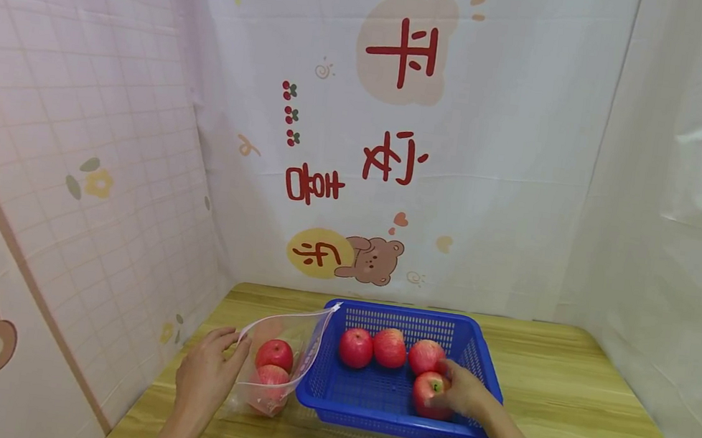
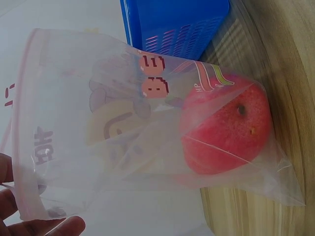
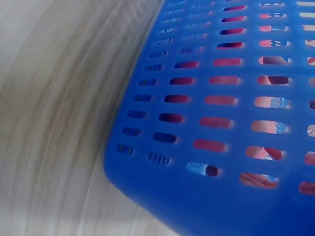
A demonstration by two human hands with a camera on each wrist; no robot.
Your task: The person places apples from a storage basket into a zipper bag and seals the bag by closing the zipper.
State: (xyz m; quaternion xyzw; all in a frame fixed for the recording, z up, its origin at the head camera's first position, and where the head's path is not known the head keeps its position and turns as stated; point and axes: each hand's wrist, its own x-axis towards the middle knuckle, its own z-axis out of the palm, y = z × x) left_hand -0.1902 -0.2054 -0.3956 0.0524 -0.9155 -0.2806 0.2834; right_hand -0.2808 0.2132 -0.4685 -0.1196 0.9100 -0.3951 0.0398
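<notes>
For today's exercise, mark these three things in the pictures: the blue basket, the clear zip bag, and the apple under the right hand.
blue basket (image 1: 391,423): head view, front wall.
clear zip bag (image 2: 74,147): left wrist view, printed side panel.
apple under the right hand (image 1: 425,394): head view, its exposed left side.

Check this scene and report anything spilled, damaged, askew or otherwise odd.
Nothing stands out. Four red apples sit inside the blue slotted plastic basket; the right hand rests on the nearest apple. The left hand holds the clear zip bag open, with two apples inside. No spill or damage shows on the wooden table.
</notes>
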